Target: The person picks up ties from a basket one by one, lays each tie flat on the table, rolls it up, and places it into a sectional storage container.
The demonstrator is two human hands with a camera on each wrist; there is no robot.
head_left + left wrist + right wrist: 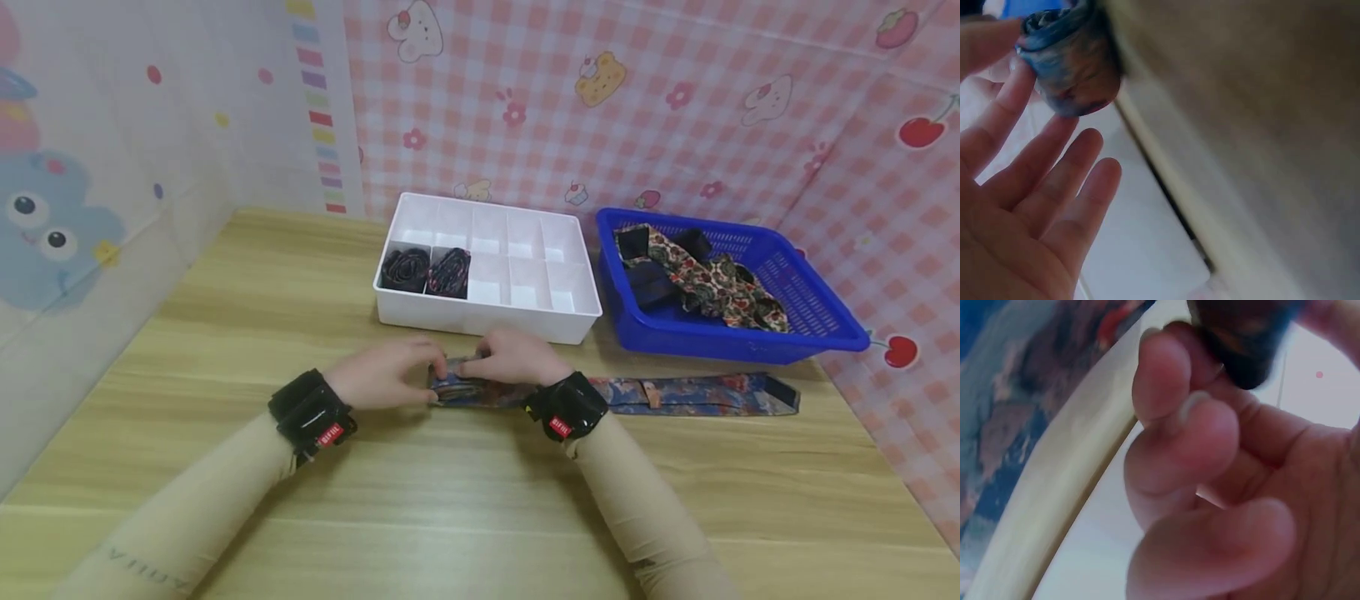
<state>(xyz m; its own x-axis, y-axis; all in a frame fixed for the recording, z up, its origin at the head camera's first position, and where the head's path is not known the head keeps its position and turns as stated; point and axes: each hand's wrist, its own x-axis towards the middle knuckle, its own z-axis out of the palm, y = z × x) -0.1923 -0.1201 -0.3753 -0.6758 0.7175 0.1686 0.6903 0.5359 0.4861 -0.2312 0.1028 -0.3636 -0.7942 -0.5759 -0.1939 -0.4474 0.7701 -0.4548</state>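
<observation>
A blue floral necktie (697, 394) lies lengthwise on the table, its left end wound into a roll (1082, 72) standing on edge. My left hand (386, 372) pinches the roll from the left between thumb and forefinger; the other fingers extend loosely in the left wrist view. From the right, my right hand (517, 358) grips the roll, thumb over its top edge. Its other fingers (1179, 444) curl inward in the right wrist view, where the roll shows only as a dark blurred shape. The flat tail runs right, past my right wrist, with a small loop across it.
Behind my hands stands a white divided box (487, 314). Two front-left compartments hold a black rolled tie (406, 269) and a dark patterned rolled one (448, 272). At the right, a blue basket (705, 347) holds a floral-print tie (682, 262) and dark cloth pieces. Patterned cloth walls rise behind.
</observation>
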